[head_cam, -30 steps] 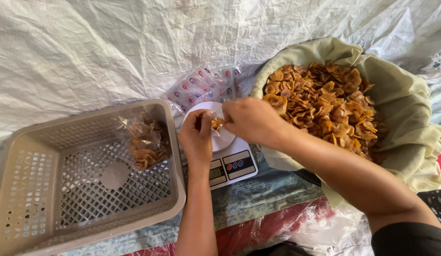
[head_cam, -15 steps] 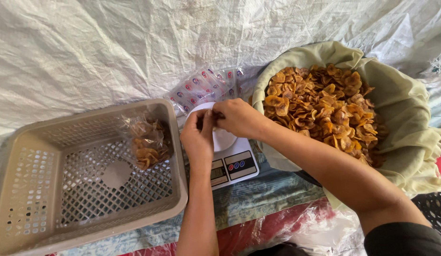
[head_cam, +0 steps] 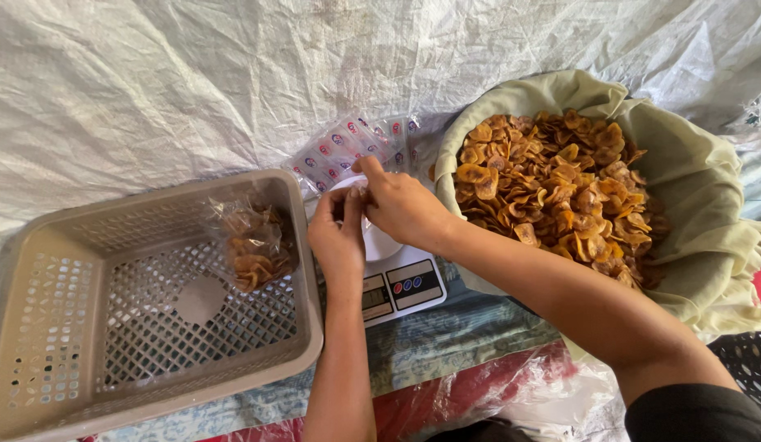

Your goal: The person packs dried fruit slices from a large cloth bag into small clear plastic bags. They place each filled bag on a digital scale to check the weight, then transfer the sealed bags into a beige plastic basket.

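Together, left hand point(head_cam: 338, 233) and right hand point(head_cam: 401, 206) pinch a clear bag point(head_cam: 366, 196) over the scale point(head_cam: 401, 282).

Makeshift snack-packing spot: woven tarp point(head_cam: 151, 82), chip-filled cloth-lined basket point(head_cam: 560, 188), digital scale point(head_cam: 401, 286), plastic crate point(head_cam: 143, 319).

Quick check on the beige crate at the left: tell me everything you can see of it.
The crate is a beige, plastic-looking rectangular basket with perforated walls, a lattice floor with a solid round disc in the middle, and a smooth, rounded rim. It sits upright on the cloth-covered ground, left of the digital scale. Inside, against its far right corner, leans one sealed clear bag of chips. Neither hand touches it.
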